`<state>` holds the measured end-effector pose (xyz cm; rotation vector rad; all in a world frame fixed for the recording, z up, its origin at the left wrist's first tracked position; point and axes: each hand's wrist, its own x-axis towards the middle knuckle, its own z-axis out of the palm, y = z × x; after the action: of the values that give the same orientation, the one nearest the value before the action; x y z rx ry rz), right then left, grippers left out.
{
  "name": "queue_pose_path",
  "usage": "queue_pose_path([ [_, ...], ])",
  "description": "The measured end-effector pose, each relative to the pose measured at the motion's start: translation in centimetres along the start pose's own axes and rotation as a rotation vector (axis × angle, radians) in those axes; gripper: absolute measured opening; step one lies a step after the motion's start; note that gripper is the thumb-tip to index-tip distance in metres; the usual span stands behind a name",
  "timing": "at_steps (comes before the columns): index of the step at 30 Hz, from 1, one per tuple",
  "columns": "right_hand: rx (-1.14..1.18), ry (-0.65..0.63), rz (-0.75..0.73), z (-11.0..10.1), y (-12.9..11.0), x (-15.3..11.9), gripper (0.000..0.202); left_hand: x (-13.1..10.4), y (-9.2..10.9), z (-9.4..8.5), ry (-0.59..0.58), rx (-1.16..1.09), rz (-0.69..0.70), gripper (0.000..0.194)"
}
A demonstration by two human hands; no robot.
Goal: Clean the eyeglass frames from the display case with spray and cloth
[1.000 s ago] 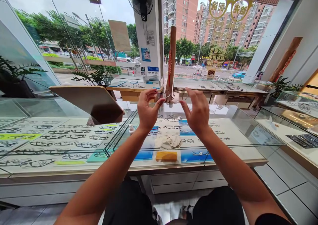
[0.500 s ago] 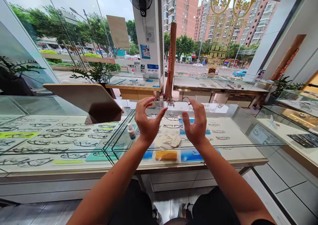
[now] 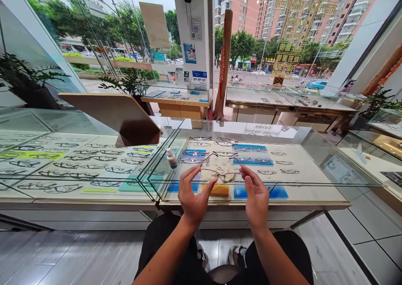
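A pair of thin-framed eyeglasses (image 3: 230, 174) hangs between my two hands over the glass counter, its lenses clear. My left hand (image 3: 194, 196) is closed on the left end of the frame, fingertips at the hinge side and thumb below. On the other side, my right hand (image 3: 258, 198) pinches the right end near the temple. Behind the eyeglasses, a crumpled pale cloth (image 3: 225, 162) lies on the counter, partly covered by the frame. An orange-yellow case (image 3: 220, 190) sits just beneath, between my hands.
A small white spray bottle (image 3: 171, 158) stands left of my hands on the glass display case (image 3: 301, 193). Inside are several rows of eyeglasses and blue cards (image 3: 278, 192). A tilted board, perhaps a mirror's back (image 3: 116, 113), stands to the left. More showcases (image 3: 257, 98) line the window.
Both hands have lowered toward me with the eyeglasses, from raised above the counter to just over its near edge. The view has tipped downward.
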<state>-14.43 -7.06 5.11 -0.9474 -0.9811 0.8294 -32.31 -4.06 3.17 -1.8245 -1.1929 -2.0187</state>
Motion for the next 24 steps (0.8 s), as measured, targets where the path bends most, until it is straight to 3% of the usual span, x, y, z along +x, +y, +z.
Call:
queue_pose_path([
  [24,0.001,-0.100,0.060,-0.4,0.0,-1.8,0.034,-1.0,-0.2,-0.6,-0.090,-0.003,-0.049,0.056],
])
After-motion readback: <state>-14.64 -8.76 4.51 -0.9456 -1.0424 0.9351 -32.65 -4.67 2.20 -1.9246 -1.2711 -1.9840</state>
